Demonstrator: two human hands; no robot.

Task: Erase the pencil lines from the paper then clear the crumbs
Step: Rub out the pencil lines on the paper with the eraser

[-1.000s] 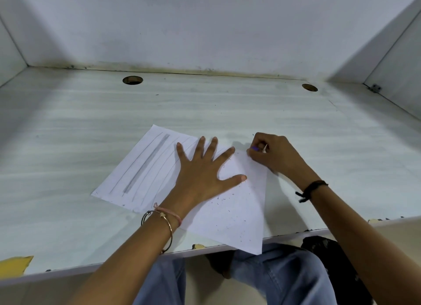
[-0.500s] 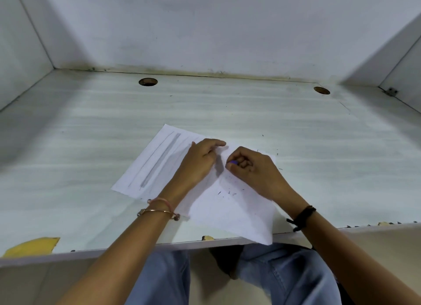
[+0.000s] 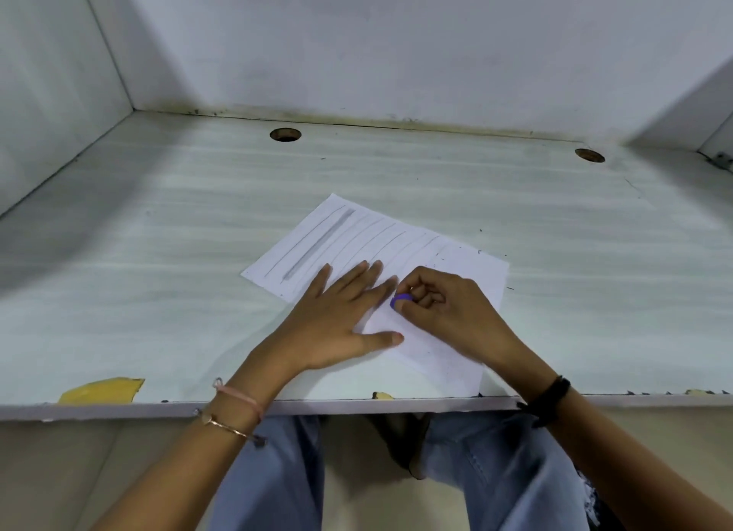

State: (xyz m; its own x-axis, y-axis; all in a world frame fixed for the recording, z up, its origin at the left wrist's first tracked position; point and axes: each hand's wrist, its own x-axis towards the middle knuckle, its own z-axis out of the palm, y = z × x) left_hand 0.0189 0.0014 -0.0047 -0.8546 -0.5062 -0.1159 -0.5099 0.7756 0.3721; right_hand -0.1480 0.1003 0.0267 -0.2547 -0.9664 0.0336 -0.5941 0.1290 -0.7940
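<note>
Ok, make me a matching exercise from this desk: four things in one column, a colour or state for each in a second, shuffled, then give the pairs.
Column one
1. left hand
2. right hand
3. eraser
4. paper

Column two
A. purple
B. pinches the eraser
C. lies flat on the paper, fingers spread
D. white, with pencil lines on it

Pairs: 1-C, 2-B, 3-A, 4-D

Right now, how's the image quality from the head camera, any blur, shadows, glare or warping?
Head view: wide-angle warping tilts the left wall outward; a soft shadow darkens the left side of the desk; no glare on the paper, and its pencil lines read clearly; the left hand, the right hand and the purple eraser look slightly soft.
</note>
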